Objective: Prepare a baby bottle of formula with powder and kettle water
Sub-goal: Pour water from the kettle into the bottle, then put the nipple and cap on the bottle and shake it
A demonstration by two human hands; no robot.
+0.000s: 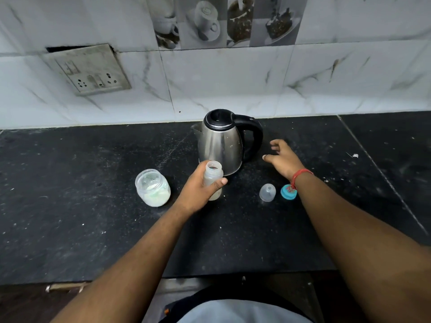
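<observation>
The baby bottle stands upright and without its top on the black counter, just in front of the kettle. The left hand grips it, fingers and thumb curled round its body. Some pale powder lies at its bottom. The right hand hovers near the kettle handle, fingers loosely spread and holding nothing. Left of the bottle is the open powder jar. On the right lie a clear cap and a blue ring.
</observation>
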